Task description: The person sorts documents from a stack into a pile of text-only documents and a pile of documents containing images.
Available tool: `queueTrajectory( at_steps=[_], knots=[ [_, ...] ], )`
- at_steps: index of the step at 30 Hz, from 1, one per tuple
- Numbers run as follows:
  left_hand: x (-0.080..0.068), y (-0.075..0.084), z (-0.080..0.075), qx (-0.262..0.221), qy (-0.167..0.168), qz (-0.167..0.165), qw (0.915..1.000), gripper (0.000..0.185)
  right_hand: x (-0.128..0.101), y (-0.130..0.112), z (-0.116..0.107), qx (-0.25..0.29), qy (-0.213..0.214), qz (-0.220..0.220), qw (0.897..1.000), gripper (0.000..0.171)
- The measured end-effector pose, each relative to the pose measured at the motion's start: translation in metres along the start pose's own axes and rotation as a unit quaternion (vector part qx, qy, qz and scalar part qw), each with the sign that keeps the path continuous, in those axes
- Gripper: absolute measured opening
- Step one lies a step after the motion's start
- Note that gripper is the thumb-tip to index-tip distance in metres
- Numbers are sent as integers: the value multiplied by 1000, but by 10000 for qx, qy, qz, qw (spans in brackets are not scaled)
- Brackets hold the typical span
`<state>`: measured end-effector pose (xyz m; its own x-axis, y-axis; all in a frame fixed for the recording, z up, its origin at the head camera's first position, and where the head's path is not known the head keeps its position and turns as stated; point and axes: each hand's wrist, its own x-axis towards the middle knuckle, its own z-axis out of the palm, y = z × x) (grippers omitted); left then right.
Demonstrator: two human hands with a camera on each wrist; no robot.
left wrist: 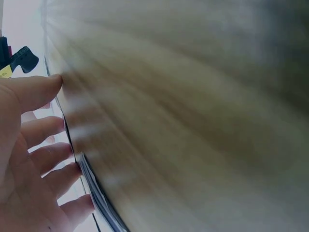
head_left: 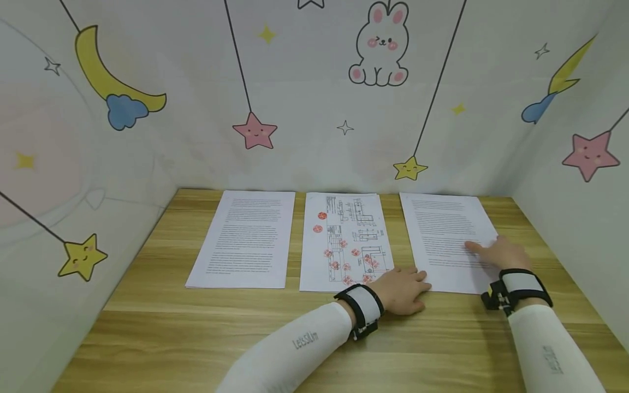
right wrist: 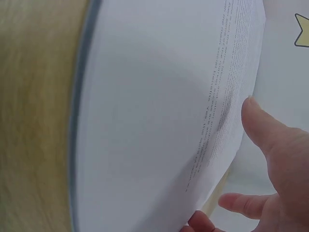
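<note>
Three paper stacks lie side by side on the wooden table (head_left: 196, 327). The left stack (head_left: 243, 240) and the right stack (head_left: 444, 234) carry printed text. The middle stack (head_left: 344, 240) shows line drawings and red stamps. My left hand (head_left: 410, 286) lies flat on the table with its fingers at the near left corner of the right stack. In the left wrist view its spread fingers (left wrist: 46, 130) meet the stack's edge (left wrist: 96, 193). My right hand (head_left: 491, 252) rests on the right stack with fingers stretched. Its thumb (right wrist: 265, 130) lies by the sheet (right wrist: 159, 111).
White walls with star, moon and rabbit stickers (head_left: 380, 46) close the table on the left, back and right. Bare wood runs along the near edge. Both forearms wear white sleeves and black wrist straps (head_left: 361, 311).
</note>
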<state>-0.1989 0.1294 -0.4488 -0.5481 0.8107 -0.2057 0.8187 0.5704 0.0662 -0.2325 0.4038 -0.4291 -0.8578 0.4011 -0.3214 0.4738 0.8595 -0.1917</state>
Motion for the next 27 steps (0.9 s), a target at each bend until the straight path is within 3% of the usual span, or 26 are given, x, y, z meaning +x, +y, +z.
queueTrajectory(
  at_steps=[11,21,27],
  knots=[
    [-1,-1,0,-50,-71,25,10000,51,7,15,-1,485,-176,19,9987,104],
    [-5,-1,-3,-155,-89,-53,9998,49,-3,1,0,100,-11,-62,9999,104],
    [-3,0,-4,-140,-64,-17,9999,49,-4,-1,2,271,50,17,9996,107]
  ],
)
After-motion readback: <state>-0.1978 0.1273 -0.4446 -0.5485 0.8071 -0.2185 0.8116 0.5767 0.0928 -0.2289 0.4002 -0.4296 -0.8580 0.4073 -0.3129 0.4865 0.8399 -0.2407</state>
